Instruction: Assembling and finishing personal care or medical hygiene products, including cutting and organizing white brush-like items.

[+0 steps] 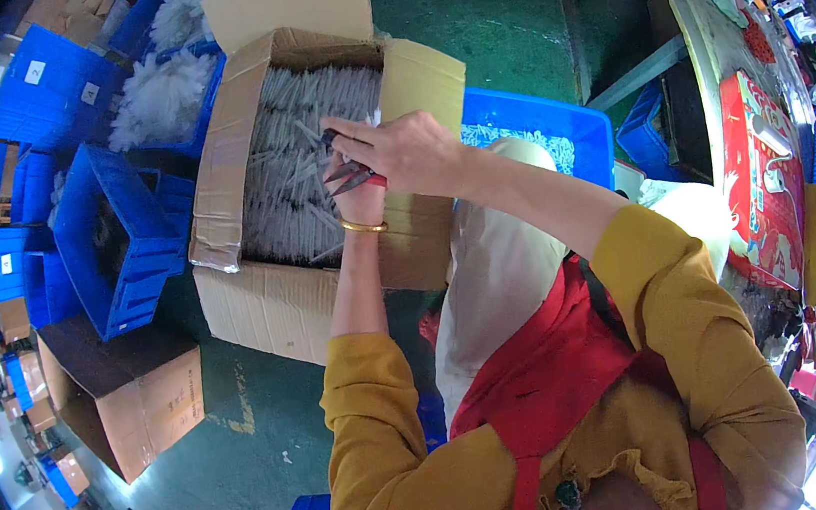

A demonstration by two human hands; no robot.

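Note:
My right hand is closed around a pair of red-handled scissors, their dark metal blades pointing left and slightly apart. Right beside it, my left hand, with a gold bangle at the wrist, has curled fingers partly covered by the right hand; what they hold is too small to make out. A small dark piece shows at the fingertips. Both hands are above an open cardboard box filled with thin, clear plastic strips, which lie in dense layers.
Right of the box stands a blue bin of small pale pieces. Blue crates stack at the left, some with clear plastic in them. An open carton sits on the green floor. A cluttered workbench runs along the right.

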